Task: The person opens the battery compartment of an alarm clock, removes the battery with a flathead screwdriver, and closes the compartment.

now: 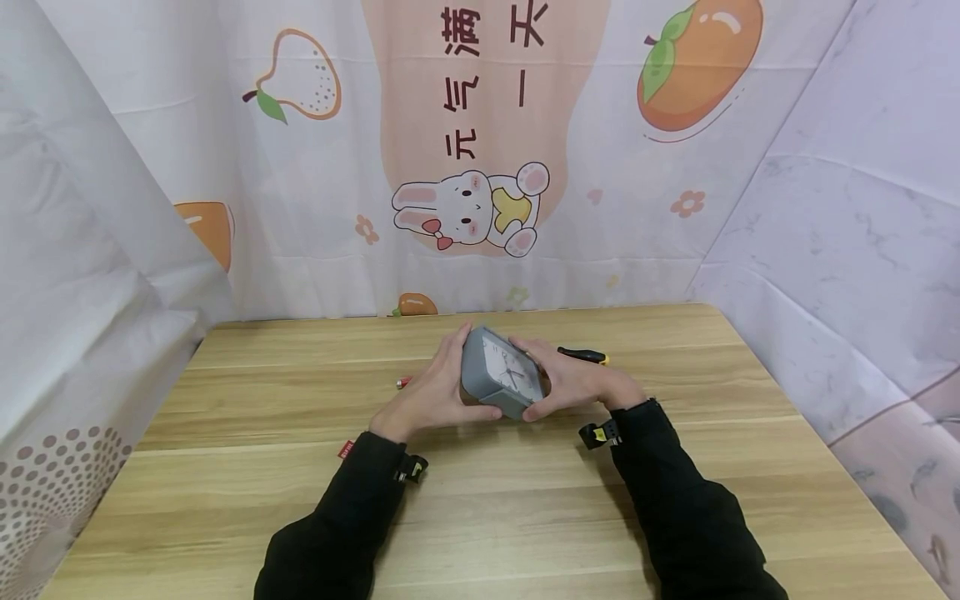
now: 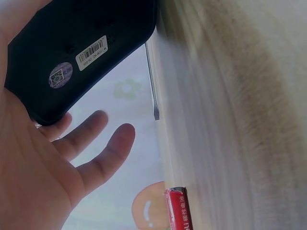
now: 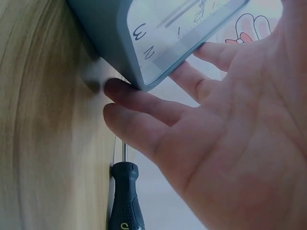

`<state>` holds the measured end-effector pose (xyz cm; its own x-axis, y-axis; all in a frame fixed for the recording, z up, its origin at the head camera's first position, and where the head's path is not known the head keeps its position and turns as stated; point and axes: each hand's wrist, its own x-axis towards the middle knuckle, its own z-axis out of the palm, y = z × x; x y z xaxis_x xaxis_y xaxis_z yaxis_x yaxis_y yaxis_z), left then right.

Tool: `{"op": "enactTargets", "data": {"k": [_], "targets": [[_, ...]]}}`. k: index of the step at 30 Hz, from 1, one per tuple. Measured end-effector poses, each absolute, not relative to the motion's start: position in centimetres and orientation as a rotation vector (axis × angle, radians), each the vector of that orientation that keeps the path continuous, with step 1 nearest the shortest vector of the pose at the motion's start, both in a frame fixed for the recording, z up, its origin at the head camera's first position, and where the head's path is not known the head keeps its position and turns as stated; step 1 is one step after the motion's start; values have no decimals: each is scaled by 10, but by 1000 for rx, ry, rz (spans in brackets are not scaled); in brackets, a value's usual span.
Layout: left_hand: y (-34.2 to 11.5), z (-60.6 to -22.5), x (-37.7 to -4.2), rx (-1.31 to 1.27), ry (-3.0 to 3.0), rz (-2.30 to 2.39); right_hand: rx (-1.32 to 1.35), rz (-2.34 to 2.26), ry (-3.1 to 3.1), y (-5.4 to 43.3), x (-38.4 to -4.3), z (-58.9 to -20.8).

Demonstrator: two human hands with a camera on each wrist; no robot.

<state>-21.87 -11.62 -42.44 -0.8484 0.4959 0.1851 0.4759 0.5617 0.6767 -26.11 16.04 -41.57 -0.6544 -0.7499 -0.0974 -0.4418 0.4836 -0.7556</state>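
Note:
A grey alarm clock (image 1: 480,375) with a white numbered face is held tilted over the middle of the table by both hands. My left hand (image 1: 435,390) grips its left side, thumb along the near lower edge. At the opposite side, my right hand (image 1: 573,381) holds it between thumb and fingers. In the left wrist view, the clock's dark underside (image 2: 112,67) carries a barcode sticker and a round label; two or so fingers extend past it. The right wrist view shows the numerals 2 and 3 near the fingertips (image 3: 115,88).
A screwdriver (image 1: 583,356) with a black and yellow handle lies behind my right hand, its metal shaft (image 3: 125,152) pointing toward the clock. A red battery (image 2: 178,208) lies on the wooden table (image 1: 495,508) beside my left hand. Printed curtain (image 1: 300,208) stands behind the table.

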Motion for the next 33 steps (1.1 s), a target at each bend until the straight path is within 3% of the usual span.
{"op": "enactTargets", "data": {"k": [33], "targets": [[-125, -432, -220, 702, 2722, 1001, -870, -832, 2405, 160, -262, -418]]}}
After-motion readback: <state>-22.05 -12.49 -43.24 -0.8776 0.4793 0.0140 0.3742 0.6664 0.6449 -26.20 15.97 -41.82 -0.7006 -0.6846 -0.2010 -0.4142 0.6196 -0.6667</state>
